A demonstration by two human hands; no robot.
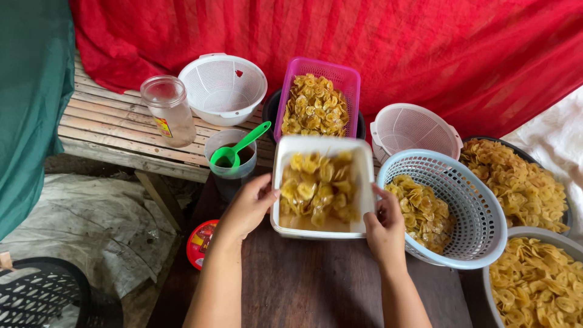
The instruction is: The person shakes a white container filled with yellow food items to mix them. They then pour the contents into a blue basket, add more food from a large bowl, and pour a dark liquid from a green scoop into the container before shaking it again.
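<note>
A white rectangular tub [364, 176] full of yellow chips sits lifted over a dark wooden table [303, 285]. My left hand [249, 206] grips its left side. My right hand [384, 226] grips its right side near the front corner. The chips inside look blurred. A pink mesh basket [346, 76] of chips stands just behind the tub. A pale blue basket [480, 212] with chips sits right beside my right hand.
A green scoop [237, 149] rests in a clear cup of dark liquid. A glass jar [170, 109] and white strainer [225, 88] stand on the slatted bench; another white strainer [413, 130] at right. Grey bowl [534, 234] of chips, red lid [200, 243], red cloth behind.
</note>
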